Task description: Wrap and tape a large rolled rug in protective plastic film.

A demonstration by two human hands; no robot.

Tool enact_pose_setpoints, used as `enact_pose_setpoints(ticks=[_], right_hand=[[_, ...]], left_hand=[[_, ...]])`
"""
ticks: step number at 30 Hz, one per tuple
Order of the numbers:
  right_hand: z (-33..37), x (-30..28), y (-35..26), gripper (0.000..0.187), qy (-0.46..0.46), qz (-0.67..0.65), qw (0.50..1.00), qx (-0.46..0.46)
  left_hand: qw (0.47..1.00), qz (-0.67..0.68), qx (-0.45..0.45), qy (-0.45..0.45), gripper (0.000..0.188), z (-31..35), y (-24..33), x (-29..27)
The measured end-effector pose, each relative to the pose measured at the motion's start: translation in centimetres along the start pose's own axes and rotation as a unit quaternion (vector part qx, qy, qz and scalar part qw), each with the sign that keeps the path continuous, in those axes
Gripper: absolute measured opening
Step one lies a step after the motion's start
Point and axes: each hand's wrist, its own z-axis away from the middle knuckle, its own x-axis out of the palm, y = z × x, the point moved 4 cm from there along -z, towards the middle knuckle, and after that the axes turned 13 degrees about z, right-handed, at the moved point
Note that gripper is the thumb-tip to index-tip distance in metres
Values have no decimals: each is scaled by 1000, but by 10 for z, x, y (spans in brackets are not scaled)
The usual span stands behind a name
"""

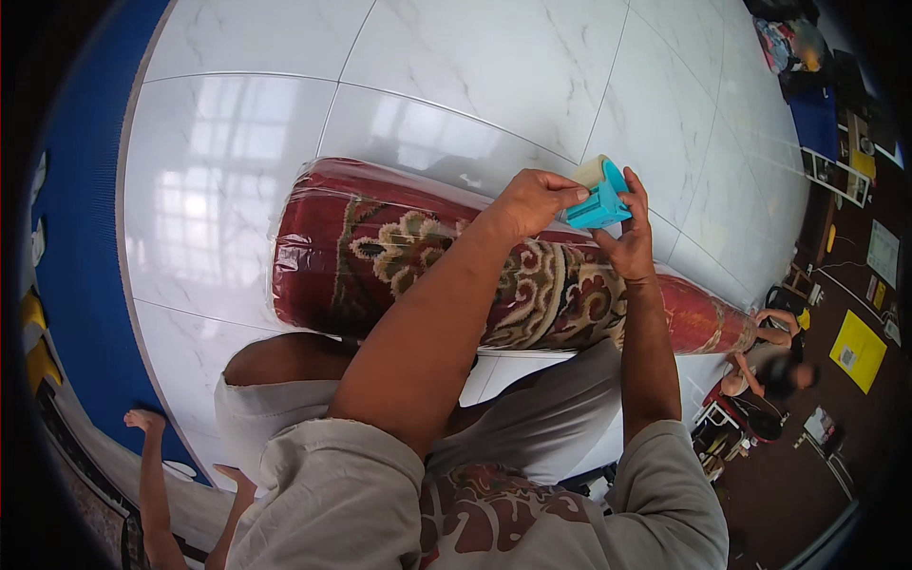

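A teal tape dispenser (598,211) with a roll of pale tape (591,172) in it is held above the far side of a rolled carpet. My right hand (631,237) grips the dispenser from its right side, thumb below and fingers curled around it. At the dispenser's left edge, my left hand (534,201) has thumb and fingers pinched together on the packing tape; the tape's end is hard to make out. Beneath my arms lies the red patterned carpet (399,242), rolled up and wrapped in clear plastic, stretching from left to right across my front.
White tiled floor (427,47) surrounds the carpet. Another person (774,366) sits by its far right end, hands close to it. Someone's bare legs (157,484) show at lower left, beside a blue mat (81,190). Assorted items and a yellow sheet (858,351) are at the right.
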Motion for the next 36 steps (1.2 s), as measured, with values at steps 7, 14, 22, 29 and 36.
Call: enact_pose_setpoints(ticks=[7,14,22,29,36], right_hand=[[8,-1,-3,69,-57,71,996,11],[-6,2,-4,72,-57,78,995,-22],[2,8,6,75,-32,115,993,-15],[2,19,-6,63,-17,194,981,21],[-1,10,-38,59,39,363,924,-117]], left_hand=[[989,-102,-47,-93,29,7,2,9],[988,-125,-19,-93,25,7,1,5],[980,-193,-15,-53,19,12,4,12],[958,-193,213,-17,9,8,-8,7],[979,-126,154,42,10,8,-5,4]])
